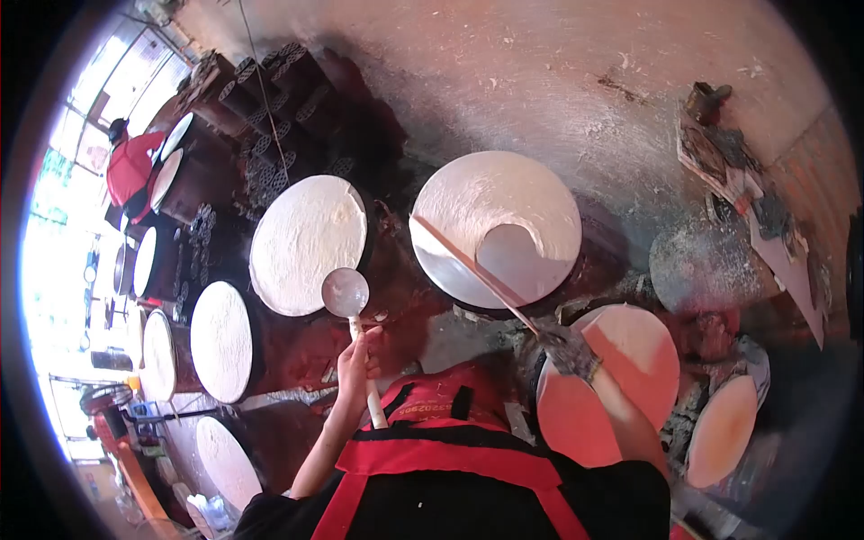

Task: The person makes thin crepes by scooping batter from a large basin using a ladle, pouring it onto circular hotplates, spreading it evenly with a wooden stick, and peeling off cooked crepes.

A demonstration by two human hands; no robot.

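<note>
My left hand (pixel 358 362) is wrapped round the pale handle of a ladle (pixel 346 292), its round bowl pointing away from me, near the edge of a batter-covered griddle (pixel 310 243). A dark, worn glove covers my right hand (pixel 569 351), which grips a long flat wooden spreader (pixel 463 259). That spreader lies slantwise over the round griddle (pixel 549 180) in front of me. Pale batter (pixel 490 184) coats the far part of this griddle, while a greyish, smoother area shows at its lower left and middle. Under my right forearm is another round griddle (pixel 621 360) with a pale surface.
More round griddles (pixel 222 342) stand on the left, several with pale coatings. Dark perforated cylinders (pixel 288 81) are stacked behind them. A person in red (pixel 132 171) stands at the far left. On the right are a pale disc (pixel 723 432) and a cluttered ledge (pixel 733 162).
</note>
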